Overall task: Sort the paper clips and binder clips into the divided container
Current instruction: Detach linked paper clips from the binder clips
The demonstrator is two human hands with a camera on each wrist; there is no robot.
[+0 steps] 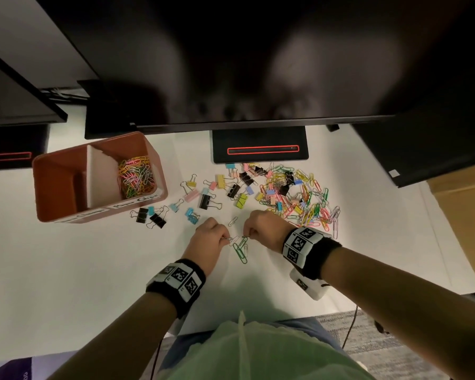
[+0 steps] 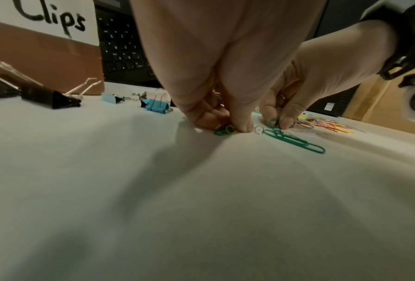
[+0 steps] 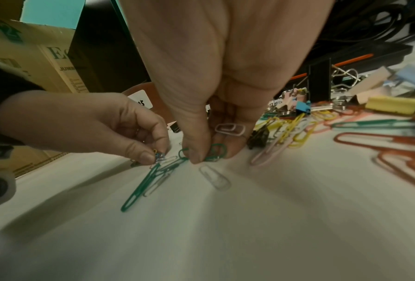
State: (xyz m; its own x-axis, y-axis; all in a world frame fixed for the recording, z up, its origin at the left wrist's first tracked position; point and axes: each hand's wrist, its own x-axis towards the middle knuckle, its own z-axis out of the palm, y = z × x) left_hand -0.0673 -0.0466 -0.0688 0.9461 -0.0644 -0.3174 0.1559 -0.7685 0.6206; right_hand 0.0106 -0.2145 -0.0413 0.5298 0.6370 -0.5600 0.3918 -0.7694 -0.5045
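Two compartments in the orange divided container point(image 1: 66, 185) at far left — the right one holds a heap of coloured paper clips point(image 1: 135, 175), and I can't see anything in the left one from here. Just right of it, binder clips point(image 1: 203, 200) lie scattered on the white worktop point(image 1: 66, 270). My left hand point(image 1: 209, 238) has its fingers point(image 2: 243, 125) pinched together on a few small paper clips, tips down at the worktop. A tangle of green paper clips point(image 1: 241, 249) lies between my hands. My right hand point(image 1: 266, 229) pinches one end of that tangle, thumb against fingers point(image 3: 196, 152). Further right sits the big mixed pile point(image 1: 294, 193) — still unsorted.
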